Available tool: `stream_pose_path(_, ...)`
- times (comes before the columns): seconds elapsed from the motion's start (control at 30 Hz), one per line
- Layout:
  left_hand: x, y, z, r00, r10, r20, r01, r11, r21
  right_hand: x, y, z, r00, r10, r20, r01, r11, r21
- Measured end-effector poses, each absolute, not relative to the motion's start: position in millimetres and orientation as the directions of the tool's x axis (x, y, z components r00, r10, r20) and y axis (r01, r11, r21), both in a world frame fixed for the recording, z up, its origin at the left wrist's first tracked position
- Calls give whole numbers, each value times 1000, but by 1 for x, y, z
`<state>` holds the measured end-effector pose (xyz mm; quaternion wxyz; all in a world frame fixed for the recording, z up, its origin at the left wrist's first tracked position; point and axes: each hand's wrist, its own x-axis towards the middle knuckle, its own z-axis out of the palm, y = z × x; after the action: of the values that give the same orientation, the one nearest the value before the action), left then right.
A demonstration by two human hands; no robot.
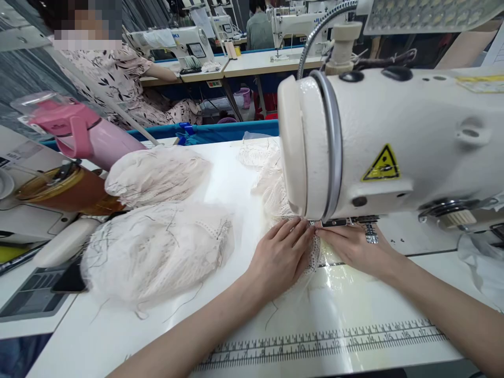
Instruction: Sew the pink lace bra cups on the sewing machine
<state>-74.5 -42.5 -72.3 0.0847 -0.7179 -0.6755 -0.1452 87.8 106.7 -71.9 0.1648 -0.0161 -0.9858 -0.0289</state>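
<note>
My left hand [281, 254] lies flat with fingers stretched out on a strip of pale lace fabric [315, 257], pressing it to the table just in front of the needle area. My right hand [354, 247] rests beside it under the head of the white sewing machine [394, 142], fingers laid on the same lace; its fingertips are partly hidden by the machine. More of the lace [271, 184] trails away behind the machine head.
Two heaps of pale lace pieces [157, 252] [157, 173] lie on the white table [275, 315] to the left. A pink bottle [90, 136] and a brown container [63, 189] stand far left. A ruler strip [326, 341] runs along the front edge. Another person [126, 84] sits behind at a further machine.
</note>
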Motion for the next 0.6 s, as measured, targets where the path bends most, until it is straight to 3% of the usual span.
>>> stream_pose_path(0.07, -75, -42, -73, 40, 946, 320, 995, -68, 77, 88, 107, -70, -937, 1, 350, 39, 994, 102)
stream_pose_path(0.27, -75, -43, -74, 30, 943, 330, 996, -57, 73, 86, 107, -72, -920, 19, 392, 61, 994, 95)
stream_pose_path(0.47, -71, -46, -70, 45, 933, 357, 999, -53, 12, 83, 102, -73, -851, -45, 523, 96, 966, 240)
stream_pose_path(0.6, -69, -57, -47, 114, 912, 394, 993, -122, -6, 81, 99, -75, -868, -10, 496, 49, 993, 105)
